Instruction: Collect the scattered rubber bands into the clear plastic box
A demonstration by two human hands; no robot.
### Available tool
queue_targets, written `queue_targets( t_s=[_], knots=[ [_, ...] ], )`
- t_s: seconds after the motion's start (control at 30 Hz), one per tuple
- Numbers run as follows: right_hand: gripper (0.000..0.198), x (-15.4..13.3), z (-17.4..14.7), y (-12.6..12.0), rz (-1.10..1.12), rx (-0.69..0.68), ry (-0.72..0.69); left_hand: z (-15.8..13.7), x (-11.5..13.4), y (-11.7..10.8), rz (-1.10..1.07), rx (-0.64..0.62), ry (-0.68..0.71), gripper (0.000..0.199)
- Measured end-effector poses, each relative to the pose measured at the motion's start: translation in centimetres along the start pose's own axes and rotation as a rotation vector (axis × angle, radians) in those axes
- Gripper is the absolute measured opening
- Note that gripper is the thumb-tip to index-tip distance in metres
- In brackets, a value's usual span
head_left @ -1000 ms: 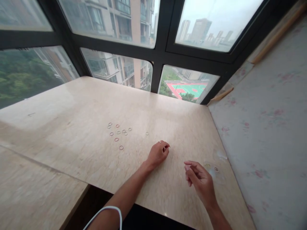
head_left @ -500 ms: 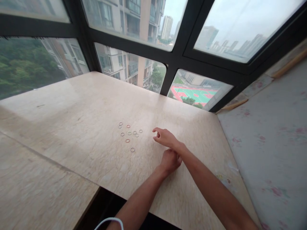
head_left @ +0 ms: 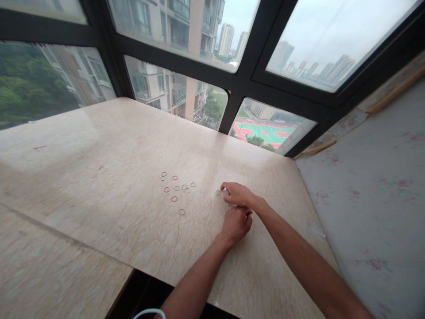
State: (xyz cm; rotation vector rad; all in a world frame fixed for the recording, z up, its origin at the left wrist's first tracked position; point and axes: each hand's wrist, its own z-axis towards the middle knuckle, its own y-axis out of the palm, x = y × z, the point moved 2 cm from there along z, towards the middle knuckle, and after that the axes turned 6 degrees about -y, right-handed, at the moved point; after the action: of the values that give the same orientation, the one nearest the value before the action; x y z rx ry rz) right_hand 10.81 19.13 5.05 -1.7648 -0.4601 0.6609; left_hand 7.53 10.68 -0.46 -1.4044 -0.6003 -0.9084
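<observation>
My right hand (head_left: 237, 193) hovers low over the stone-patterned tabletop, its thumb and forefinger curved with a gap between them. Just left of those fingertips lies a thin, pale ring-shaped band (head_left: 216, 193), apart from the others. Below and partly behind the right hand, my left hand (head_left: 236, 224) rests with its fingers curled in; whatever they hold is hidden. Farther left, several small thin bands lie loosely scattered, among them a red band (head_left: 174, 201), another red band (head_left: 175, 176) and a purplish band (head_left: 182, 215). Some of the dark ones touch or overlap.
Dark window frames (head_left: 229, 106) edge the tabletop (head_left: 109, 190) at the back. A flower-patterned wall (head_left: 368, 208) bounds it on the right. At the front, a dark gap (head_left: 149, 290) opens below the edge, and a white cord loop (head_left: 151, 311) shows near my left forearm.
My right hand has shifted slightly right, and a pale band now lies on the tabletop beside its fingertips. My left hand stays curled in nearly the same place. The view has shifted slightly.
</observation>
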Motion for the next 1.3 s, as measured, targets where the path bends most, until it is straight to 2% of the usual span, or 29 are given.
queue_targets(
  t_s=[0.2, 0.57, 0.73, 0.9, 1.3],
  knots=[
    [0.033, -0.6, 0.5, 0.4, -0.032, 0.000, -0.039, 0.0, -0.1, 0.0, 0.042, 0.028, -0.038, 0.017],
    [0.013, -0.3, 0.9, 0.9, -0.112, -0.002, -0.087, 0.1, -0.5, 0.3, 0.047, 0.019, -0.056, 0.018],
    [0.013, -0.3, 0.8, 1.2, -0.103, 0.020, -0.093, 0.2, -0.6, 0.4, 0.048, 0.019, -0.065, 0.019],
    [0.024, -0.5, 0.6, 1.4, -0.087, 0.053, -0.077, 0.1, -0.9, 0.6, 0.057, 0.012, -0.051, 0.020],
    [0.015, -1.1, 1.1, 1.5, -0.082, 0.014, -0.084, 0.1, -0.9, 0.4, -0.015, 0.021, -0.023, 0.018]
  ],
)
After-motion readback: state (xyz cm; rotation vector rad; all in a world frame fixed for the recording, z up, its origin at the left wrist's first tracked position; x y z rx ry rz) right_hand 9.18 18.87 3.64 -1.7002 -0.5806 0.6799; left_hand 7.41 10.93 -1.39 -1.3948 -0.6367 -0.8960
